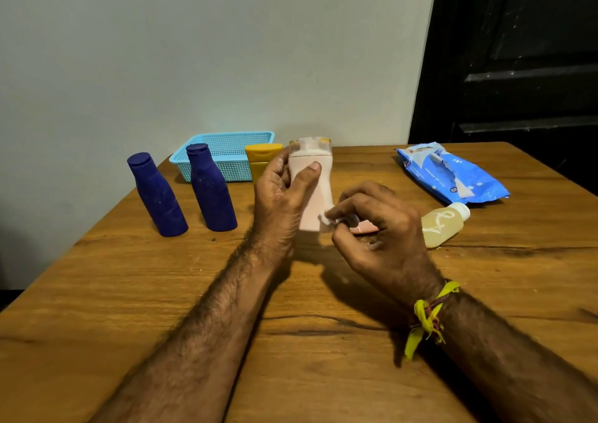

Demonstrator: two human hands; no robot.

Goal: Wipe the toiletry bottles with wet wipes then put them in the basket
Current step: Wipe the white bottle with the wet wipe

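The left hand grips a pale pink bottle upright above the middle of the wooden table, thumb across its front. The right hand pinches a small white wet wipe against the bottle's lower right side. Two dark blue bottles stand to the left, near the light blue basket at the far edge, beside a yellow bottle. A clear yellowish bottle lies to the right, near the blue wipes pack.

6 bottles, 1 basket
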